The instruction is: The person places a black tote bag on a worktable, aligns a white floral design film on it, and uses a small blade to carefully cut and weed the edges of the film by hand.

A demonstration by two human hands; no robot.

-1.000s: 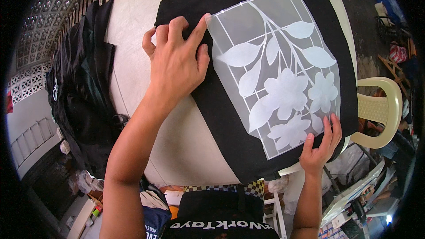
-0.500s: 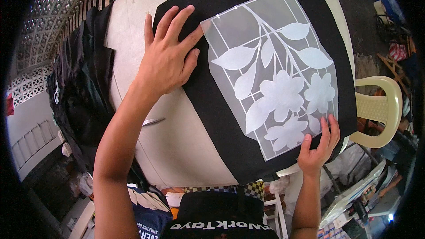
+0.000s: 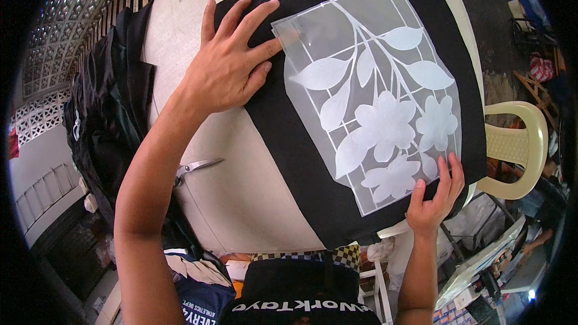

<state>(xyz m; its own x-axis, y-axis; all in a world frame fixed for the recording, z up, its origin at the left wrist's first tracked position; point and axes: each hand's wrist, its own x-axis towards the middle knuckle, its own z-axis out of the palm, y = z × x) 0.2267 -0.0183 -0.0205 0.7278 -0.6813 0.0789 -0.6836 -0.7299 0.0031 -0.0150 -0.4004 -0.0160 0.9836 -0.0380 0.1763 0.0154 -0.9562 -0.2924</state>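
Observation:
A translucent plastic sheet with a white flower-and-leaf design (image 3: 385,123) lies on a piece of black fabric (image 3: 283,156) spread over the table. At the sheet's upper left corner is my left hand (image 3: 226,63), fingers spread over the fabric, with the index fingertip reaching under the sheet's edge. My right hand (image 3: 435,201) rests at the lower right, its fingertips on the sheet's lower edge and its fingers apart. Neither hand grips anything. Left of the fabric, scissors (image 3: 198,166) lie on the table, partly hidden by my left forearm.
The pale table (image 3: 241,198) has a curved edge. Dark cloth (image 3: 111,102) hangs over its left side. A cream plastic chair (image 3: 530,150) stands close on the right. Below the table at lower left is a dark blue printed bag or cloth (image 3: 205,298).
My left hand has shifted slightly up, and the forearm has moved left, uncovering more of the scissors. The sheet's upper left corner has changed a little. My right hand stays nearly in place.

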